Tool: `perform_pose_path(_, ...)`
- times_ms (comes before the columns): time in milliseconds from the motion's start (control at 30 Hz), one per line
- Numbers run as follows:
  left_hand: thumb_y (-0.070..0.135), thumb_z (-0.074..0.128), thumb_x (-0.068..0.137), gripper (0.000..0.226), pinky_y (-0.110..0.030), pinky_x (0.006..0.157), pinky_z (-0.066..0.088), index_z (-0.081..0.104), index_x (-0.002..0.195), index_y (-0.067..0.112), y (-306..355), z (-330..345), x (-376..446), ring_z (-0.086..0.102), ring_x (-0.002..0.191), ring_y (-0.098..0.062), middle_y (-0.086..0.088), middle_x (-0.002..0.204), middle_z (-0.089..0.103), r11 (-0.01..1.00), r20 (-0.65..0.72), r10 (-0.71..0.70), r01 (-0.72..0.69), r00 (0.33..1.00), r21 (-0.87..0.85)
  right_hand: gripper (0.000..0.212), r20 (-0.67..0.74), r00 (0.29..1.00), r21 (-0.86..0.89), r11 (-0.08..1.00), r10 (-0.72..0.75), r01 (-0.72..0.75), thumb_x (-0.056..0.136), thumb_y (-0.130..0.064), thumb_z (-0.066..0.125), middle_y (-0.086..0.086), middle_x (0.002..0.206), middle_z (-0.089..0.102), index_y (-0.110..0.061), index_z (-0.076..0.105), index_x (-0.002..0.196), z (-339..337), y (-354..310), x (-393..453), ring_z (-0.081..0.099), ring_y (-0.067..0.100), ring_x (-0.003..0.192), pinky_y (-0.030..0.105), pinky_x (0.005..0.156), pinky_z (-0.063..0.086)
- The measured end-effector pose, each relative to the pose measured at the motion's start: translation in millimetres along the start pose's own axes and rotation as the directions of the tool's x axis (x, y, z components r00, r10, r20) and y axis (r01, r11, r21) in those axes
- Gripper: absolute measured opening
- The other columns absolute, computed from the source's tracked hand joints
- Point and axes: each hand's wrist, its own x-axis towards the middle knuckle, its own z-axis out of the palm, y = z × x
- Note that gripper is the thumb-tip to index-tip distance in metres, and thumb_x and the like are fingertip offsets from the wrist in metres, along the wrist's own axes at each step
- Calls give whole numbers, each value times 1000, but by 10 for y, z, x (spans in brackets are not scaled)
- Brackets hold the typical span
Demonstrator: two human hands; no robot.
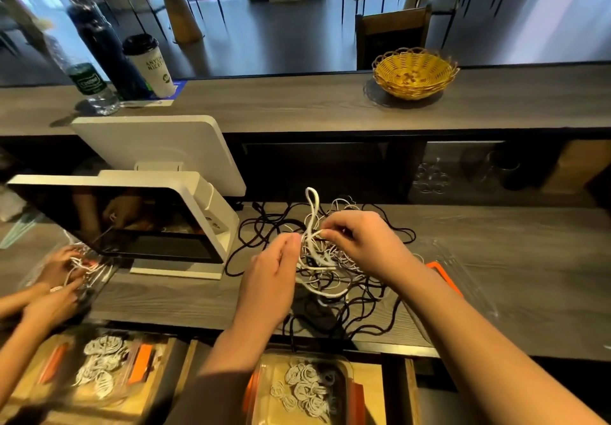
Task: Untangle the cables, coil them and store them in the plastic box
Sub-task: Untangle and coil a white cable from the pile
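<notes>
A person works at a grey wood-grain surface [496, 259] behind a service counter, both hands in a snarl of cables [325, 259] lying on it, black strands sprawled wide and white ones bunched at the middle. The left hand [271, 276] has its fingers curled against the white strands at the left of the knot; whether it actually grips one cannot be told. The right hand [357, 239] pinches a white loop between thumb and fingertips, with another white loop standing up just behind it. The plastic box [347, 378], clear with orange clasps, sits below the near edge of the surface and already holds small white coils [304, 391]. Its clear lid [463, 279], edged in orange, lies on the surface to the right, partly under the right forearm. At left stands a white point-of-sale terminal [158, 213], its dark screen tilted toward the worker. A second person's hands [62, 279] handle white cable beside it, above another clear box of coils [99, 362]. On the raised counter shelf [297, 104] beyond are a yellow wicker basket [415, 74], a lidded paper cup [150, 67], a dark flask [105, 51] and a water bottle [86, 77]. The room behind is a café floor with round tables and dark-framed chairs, blurred.
</notes>
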Motion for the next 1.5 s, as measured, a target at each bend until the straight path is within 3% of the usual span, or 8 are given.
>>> perform_pose_path(167,25,32,108,23,-29,52,34,51,111,38,-32,-9,-21,38,51,-7,2,62,45,998,55,-21,18,998,54,38,-171,898,-171,886,405,-432,99,-35,57,2,126,65,-18,60,133,101,379,-43,60,20,117,35,95,49)
perform_pose_path(300,19,38,103,26,-35,58,36,47,107,43,50,8,-91,38,52,-5,2,68,44,992,84,-54,63,995,-109,34,-345,868,127,934,358,-335,101,-32,53,-6,126,62,-20,59,132,247,119,-335,57,7,114,23,93,45)
perform_pose_path(533,49,46,84,20,-30,66,45,53,103,50,206,144,-222,57,73,-10,8,76,61,926,208,41,41,977,-374,18,-19,985,617,777,173,-125,103,-23,50,-14,97,69,-25,65,113,394,-304,-612,65,2,94,20,81,51)
perform_pose_path(767,47,47,91,17,-27,53,29,57,91,33,237,394,-335,35,52,-7,10,56,41,883,120,-89,134,989,-450,12,-41,972,575,801,230,-165,99,-20,59,1,74,62,-20,66,89,264,-179,-769,54,13,68,33,65,47)
perform_pose_path(900,45,43,104,44,-28,56,34,64,76,18,140,392,-378,42,54,-10,11,54,44,954,113,-187,207,976,-216,14,-105,958,607,780,269,-152,98,-19,60,-11,67,52,-17,64,84,200,-122,-902,44,2,60,16,56,38)
perform_pose_path(1067,46,50,100,57,-30,55,26,39,49,22,12,339,-399,29,44,-13,5,47,31,949,10,-310,310,951,-65,16,-199,916,656,742,348,-139,99,-22,57,-15,63,54,-16,63,85,187,-60,-1003,44,-1,58,14,55,37)
perform_pose_path(1367,41,42,105,35,-22,44,21,44,76,21,36,260,-415,26,47,-9,9,56,33,840,72,-274,275,959,-468,24,3,882,651,669,472,-360,95,-4,47,0,61,55,-11,68,85,18,9,-1006,41,10,50,20,45,34)
perform_pose_path(1500,37,43,105,33,-22,40,19,46,78,19,29,190,-412,24,45,-10,7,55,34,761,102,-264,272,959,-589,36,214,917,557,729,337,-398,104,-30,45,4,63,63,-3,68,98,19,-75,-994,43,13,47,21,43,35)
